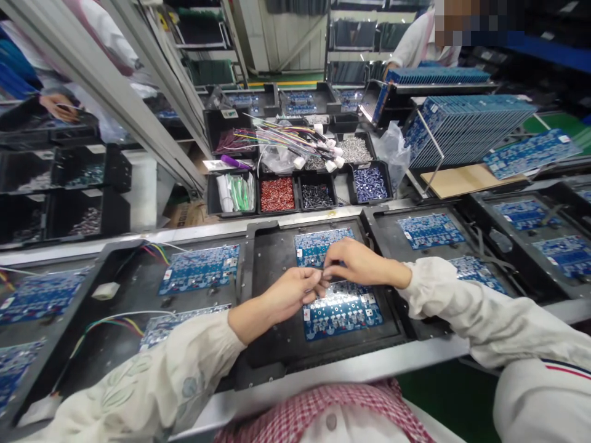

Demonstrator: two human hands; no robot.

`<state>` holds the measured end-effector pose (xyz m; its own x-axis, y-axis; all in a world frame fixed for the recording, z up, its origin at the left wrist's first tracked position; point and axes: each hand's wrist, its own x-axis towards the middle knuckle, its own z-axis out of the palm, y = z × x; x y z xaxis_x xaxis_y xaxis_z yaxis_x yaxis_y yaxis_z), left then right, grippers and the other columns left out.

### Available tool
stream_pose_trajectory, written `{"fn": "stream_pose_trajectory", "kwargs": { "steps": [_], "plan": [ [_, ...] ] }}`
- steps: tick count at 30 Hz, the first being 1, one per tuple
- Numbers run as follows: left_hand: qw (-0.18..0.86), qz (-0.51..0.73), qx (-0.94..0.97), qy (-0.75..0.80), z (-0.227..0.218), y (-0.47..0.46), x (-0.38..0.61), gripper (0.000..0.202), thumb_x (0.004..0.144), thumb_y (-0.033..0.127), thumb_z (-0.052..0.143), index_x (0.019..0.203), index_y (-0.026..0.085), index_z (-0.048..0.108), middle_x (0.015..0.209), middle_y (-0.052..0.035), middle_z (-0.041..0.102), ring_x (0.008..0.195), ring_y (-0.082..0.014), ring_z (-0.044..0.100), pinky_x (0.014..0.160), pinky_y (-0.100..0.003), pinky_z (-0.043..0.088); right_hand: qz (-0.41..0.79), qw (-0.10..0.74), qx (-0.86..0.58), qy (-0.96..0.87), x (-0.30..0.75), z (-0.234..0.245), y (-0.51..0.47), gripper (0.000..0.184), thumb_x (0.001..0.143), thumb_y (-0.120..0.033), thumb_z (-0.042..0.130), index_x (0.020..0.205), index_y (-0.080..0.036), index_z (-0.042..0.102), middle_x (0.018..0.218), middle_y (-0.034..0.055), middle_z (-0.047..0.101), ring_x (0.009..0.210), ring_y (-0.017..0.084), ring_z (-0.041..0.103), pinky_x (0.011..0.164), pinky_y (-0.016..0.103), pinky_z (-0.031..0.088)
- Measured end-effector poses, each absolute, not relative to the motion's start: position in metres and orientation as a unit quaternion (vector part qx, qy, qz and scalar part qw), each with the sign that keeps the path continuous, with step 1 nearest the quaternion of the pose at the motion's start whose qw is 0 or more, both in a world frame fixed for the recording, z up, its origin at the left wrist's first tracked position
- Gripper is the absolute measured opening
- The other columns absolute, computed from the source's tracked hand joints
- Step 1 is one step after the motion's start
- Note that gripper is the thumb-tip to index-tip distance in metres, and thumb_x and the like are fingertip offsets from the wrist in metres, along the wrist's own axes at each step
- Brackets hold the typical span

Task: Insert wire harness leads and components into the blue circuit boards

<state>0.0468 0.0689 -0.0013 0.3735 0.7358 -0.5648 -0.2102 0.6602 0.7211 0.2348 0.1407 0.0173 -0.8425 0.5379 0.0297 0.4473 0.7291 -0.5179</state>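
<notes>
Above a black tray [272, 320], both of my hands meet with their fingertips close together. My left hand [290, 294] has thumb and fingers pinched, and whatever sits between them is too small to name. My right hand [353, 261] comes in from the right, its fingers pinched at the same spot. Under the hands lie two blue circuit boards: the nearer board [341, 317] carries several small parts and a white label, while the farther board [307, 243] is partly covered by my right hand.
Behind the trays stand bins of red parts [277, 194], dark parts [317, 195] and blue parts [370, 183]. A bundle of wires [295, 138] with white connectors lies over the bins. Blue boards [466, 126] fill a rack at right. Co-workers stand beyond. Neighbouring trays hold boards [201, 269].
</notes>
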Motion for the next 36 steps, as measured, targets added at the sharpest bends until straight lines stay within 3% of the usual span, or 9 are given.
{"fn": "stream_pose_trajectory", "kwargs": {
  "steps": [3,6,11,15,20,25,28,32,36],
  "plan": [
    [0.777,0.282,0.272,0.493,0.000,0.065,0.043,0.020,0.069,0.020,0.070,0.082,0.006,0.065,0.066,-0.0054,0.058,0.052,-0.0061,0.050,0.038,-0.016,0.020,0.174,0.031,-0.350,-0.920,0.248,0.006,0.151,0.016,0.085,-0.026,0.054,0.081,-0.017,0.067,0.082,0.0049,0.069,0.079,0.017,0.061,0.076,0.030,0.039],
    [0.781,0.269,0.271,0.494,0.000,0.062,0.039,0.023,0.071,0.023,0.069,0.088,0.008,0.063,0.063,-0.0027,0.058,0.047,-0.0043,0.046,0.038,-0.016,0.019,0.112,-0.021,-0.392,-0.913,0.259,-0.005,0.157,0.016,0.085,-0.024,0.054,0.083,-0.016,0.067,0.087,0.0078,0.069,0.083,0.020,0.061,0.076,0.032,0.038],
    [0.771,0.272,0.303,0.489,0.001,0.058,0.039,0.035,0.065,0.040,0.072,0.065,0.012,0.052,0.063,-0.0063,0.064,0.041,-0.0038,0.043,0.034,-0.017,0.010,0.078,-0.035,-0.406,-0.910,0.259,-0.007,0.155,0.018,0.085,-0.027,0.052,0.080,-0.015,0.065,0.085,0.0093,0.069,0.083,0.021,0.060,0.073,0.031,0.037],
    [0.767,0.276,0.293,0.501,0.003,0.054,0.036,0.036,0.057,0.038,0.078,0.063,0.011,0.054,0.058,-0.0027,0.061,0.038,-0.0011,0.036,0.036,-0.017,0.012,0.057,-0.050,-0.413,-0.908,0.255,-0.004,0.152,0.021,0.085,-0.029,0.051,0.079,-0.014,0.066,0.084,0.0101,0.069,0.081,0.021,0.061,0.072,0.031,0.038],
    [0.760,0.276,0.292,0.511,0.002,0.045,0.029,0.045,0.052,0.033,0.082,0.086,0.008,0.068,0.057,-0.0022,0.058,0.046,-0.0038,0.042,0.041,-0.018,0.017,0.041,-0.058,-0.418,-0.906,0.254,-0.003,0.150,0.023,0.085,-0.030,0.051,0.079,-0.014,0.066,0.084,0.0102,0.069,0.082,0.022,0.061,0.072,0.031,0.039],
    [0.762,0.284,0.293,0.503,0.000,0.041,0.026,0.043,0.049,0.036,0.082,0.077,0.009,0.065,0.064,-0.0051,0.061,0.045,-0.0050,0.045,0.039,-0.019,0.011,0.046,-0.067,-0.406,-0.910,0.254,0.000,0.154,0.019,0.084,-0.027,0.054,0.082,-0.014,0.068,0.087,0.0101,0.069,0.085,0.022,0.061,0.073,0.031,0.039],
    [0.774,0.281,0.304,0.480,0.001,0.039,0.029,0.040,0.056,0.041,0.078,0.075,0.008,0.064,0.060,-0.0012,0.055,0.044,-0.0032,0.039,0.038,-0.018,0.010,0.057,-0.074,-0.391,-0.916,0.249,0.011,0.150,0.019,0.086,-0.025,0.053,0.082,-0.015,0.069,0.087,0.0100,0.068,0.087,0.023,0.060,0.073,0.031,0.039],
    [0.789,0.260,0.327,0.450,0.003,0.032,0.035,0.040,0.064,0.046,0.072,0.073,0.008,0.062,0.054,0.0017,0.047,0.044,-0.0032,0.034,0.037,-0.018,0.013,0.135,-0.007,-0.372,-0.918,0.233,0.035,0.110,0.022,0.084,-0.034,0.056,0.089,-0.015,0.066,0.089,0.0094,0.066,0.083,0.021,0.059,0.071,0.030,0.040],
    [0.792,0.255,0.336,0.441,0.003,0.019,0.033,0.026,0.070,0.033,0.069,0.070,0.009,0.059,0.057,-0.0002,0.050,0.042,-0.0028,0.036,0.038,-0.018,0.018,0.238,0.054,-0.349,-0.905,0.220,0.033,0.054,0.018,0.087,-0.029,0.053,0.086,-0.013,0.062,0.083,0.0067,0.064,0.075,0.016,0.058,0.067,0.027,0.041]
  ]
}}
